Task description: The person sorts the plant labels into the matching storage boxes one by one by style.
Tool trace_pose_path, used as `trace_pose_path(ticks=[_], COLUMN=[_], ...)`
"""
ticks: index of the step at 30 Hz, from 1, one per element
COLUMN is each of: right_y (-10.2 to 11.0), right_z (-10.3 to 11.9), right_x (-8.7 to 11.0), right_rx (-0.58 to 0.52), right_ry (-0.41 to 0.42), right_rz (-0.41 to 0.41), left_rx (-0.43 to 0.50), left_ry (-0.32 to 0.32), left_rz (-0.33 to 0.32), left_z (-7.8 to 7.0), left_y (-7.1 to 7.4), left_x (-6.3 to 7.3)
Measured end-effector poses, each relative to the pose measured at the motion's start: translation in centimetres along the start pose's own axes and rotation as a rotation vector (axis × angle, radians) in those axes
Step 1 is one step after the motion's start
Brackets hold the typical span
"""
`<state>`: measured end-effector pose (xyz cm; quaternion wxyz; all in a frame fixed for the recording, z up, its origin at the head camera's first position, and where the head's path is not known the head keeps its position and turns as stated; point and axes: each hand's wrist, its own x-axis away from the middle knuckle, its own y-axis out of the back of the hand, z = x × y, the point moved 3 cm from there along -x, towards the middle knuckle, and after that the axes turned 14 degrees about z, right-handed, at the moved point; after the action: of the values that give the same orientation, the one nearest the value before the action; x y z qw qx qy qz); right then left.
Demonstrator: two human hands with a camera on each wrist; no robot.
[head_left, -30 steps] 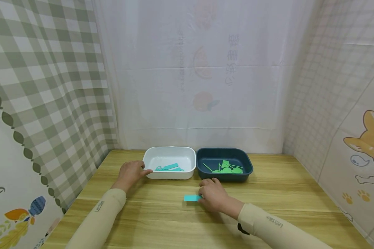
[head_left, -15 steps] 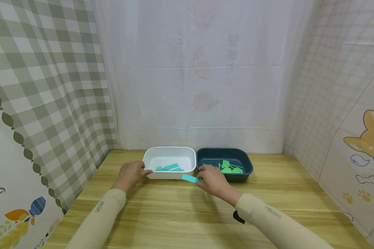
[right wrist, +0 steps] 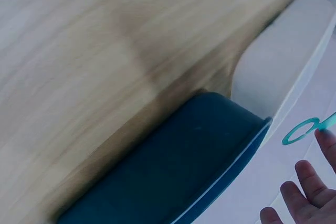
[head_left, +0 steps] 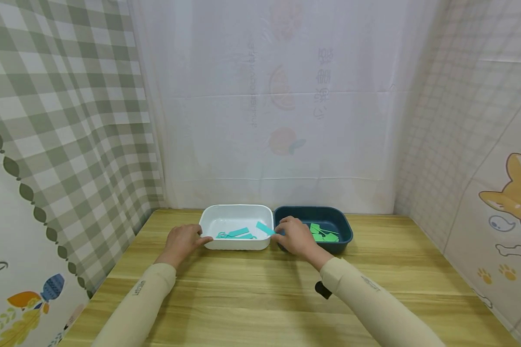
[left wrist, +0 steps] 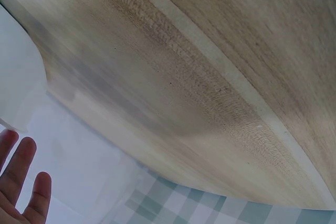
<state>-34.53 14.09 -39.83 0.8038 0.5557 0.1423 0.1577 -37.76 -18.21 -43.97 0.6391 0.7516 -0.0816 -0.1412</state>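
My right hand (head_left: 296, 236) pinches a flat teal tag (head_left: 266, 228) by one end, above the right side of the white bin (head_left: 260, 245). A ring at the held end of the tag (right wrist: 302, 131) shows in the right wrist view. My left hand (head_left: 183, 243) holds the white bin's front left corner, its thumb over the front rim. Several teal tags (head_left: 239, 232) lie in the white bin. Several green pieces (head_left: 323, 233) lie in the dark blue bin (head_left: 340, 246), partly hidden by my right hand.
Both bins stand side by side at the back of the wooden table (head_left: 243, 299). A white curtain (head_left: 278, 188) hangs right behind them. Checked cloth (head_left: 113, 120) hangs on the left, and a printed cloth (head_left: 469, 193) on the right.
My right hand has carried the teal tag from low over the table up and forward to the white bin's right side. The left hand has stayed at the bin's corner.
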Motion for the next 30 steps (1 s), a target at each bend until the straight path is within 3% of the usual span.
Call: trace_pose_path(ticks=[8,17,30], right_y=[0.0,-1.0,-1.9], right_z=[-0.1,0.2,2.5], right_x=[-1.6,-3.0,-4.5], right_rx=[-0.103,0.081,0.096], right_ry=[-0.044,-0.038,-0.035], right_rz=[0.012,-0.075,-0.059], left_rx=[-0.014,-0.016,-0.017], left_ry=[-0.004,0.002,0.015], left_rz=[0.005,0.020,0.022], left_z=[0.1,-0.1,-0.1], left_y=[0.0,-0.1,0.0], left_x=[0.0,-0.1,-0.2])
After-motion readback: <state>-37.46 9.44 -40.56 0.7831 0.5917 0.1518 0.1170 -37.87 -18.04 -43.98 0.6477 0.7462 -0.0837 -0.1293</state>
